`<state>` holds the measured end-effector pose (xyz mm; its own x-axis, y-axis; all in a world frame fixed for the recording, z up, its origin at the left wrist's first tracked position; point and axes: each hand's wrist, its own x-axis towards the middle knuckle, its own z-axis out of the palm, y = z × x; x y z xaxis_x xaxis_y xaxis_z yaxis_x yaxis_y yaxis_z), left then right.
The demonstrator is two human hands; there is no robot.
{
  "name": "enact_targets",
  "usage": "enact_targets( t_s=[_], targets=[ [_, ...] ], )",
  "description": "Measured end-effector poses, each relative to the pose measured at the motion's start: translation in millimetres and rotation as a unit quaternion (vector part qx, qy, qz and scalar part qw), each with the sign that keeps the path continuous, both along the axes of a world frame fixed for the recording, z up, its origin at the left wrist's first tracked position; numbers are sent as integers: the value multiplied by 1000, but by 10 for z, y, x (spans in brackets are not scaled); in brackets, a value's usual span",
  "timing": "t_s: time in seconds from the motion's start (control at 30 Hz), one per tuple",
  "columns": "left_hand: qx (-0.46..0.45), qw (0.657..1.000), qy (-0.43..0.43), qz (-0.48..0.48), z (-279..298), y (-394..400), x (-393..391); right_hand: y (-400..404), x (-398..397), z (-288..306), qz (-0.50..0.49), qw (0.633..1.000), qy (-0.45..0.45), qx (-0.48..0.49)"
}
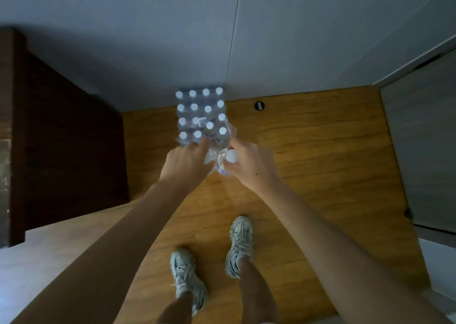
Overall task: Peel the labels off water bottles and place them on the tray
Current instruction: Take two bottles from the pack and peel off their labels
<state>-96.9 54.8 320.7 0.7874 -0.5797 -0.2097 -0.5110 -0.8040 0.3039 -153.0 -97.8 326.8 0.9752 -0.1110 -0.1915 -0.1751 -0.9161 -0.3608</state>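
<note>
Sixteen or so white caps showing in the shrink-wrapped pack of water bottles point(201, 114) standing on the wooden floor point(308, 166) against the pale wall point(172, 40), so barely started as a task: no label peeled yet as far as visible, no tray anywhere in view, only the fetching of a first bottle under way. Right hand point(249, 166) curled round the neck of one bottle point(225, 159), just below its white cap, at the near edge of the pack, seemingly drawn partly out of the torn wrap. Left hand point(185, 162) pressed down just beside it, fingers bent into the crumpled clear plastic wrap point(211, 157), probably holding the pack steady or pulling the film aside; whether truly pinching the film, hard to tell. Bottle itself clear, small, with a hint of blue print low on its body; label mostly hidden by both hands. Remaining bottles upright in tidy rows, still wrapped. Pale trainers point(240, 244) planted on the floor below, dark wooden cabinet point(61, 138) off to the left. Left to do: nearly everything
</note>
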Motion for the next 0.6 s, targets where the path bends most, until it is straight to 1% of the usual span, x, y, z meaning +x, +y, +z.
enact_targets(
  t_s=[0.13,0.23,0.4,0.5,0.6],
  targets=[
    [10,1000,13,-13,-289,245,-202,238,-259,-260,-6,1000,1,0],
    [18,1000,3,-21,-650,401,-353,385,-408,-627,-18,1000,13,-3],
    [25,999,-13,-28,-1558,569,-555,515,-617,-1603,-11,999,-24,23],
    [16,998,-21,-55,-2195,608,-568,523,-708,-2250,-18,998,-34,44],
    [6,995,-47,-83,-2844,613,-560,472,-667,-2854,-11,999,-34,39]
  ],
)
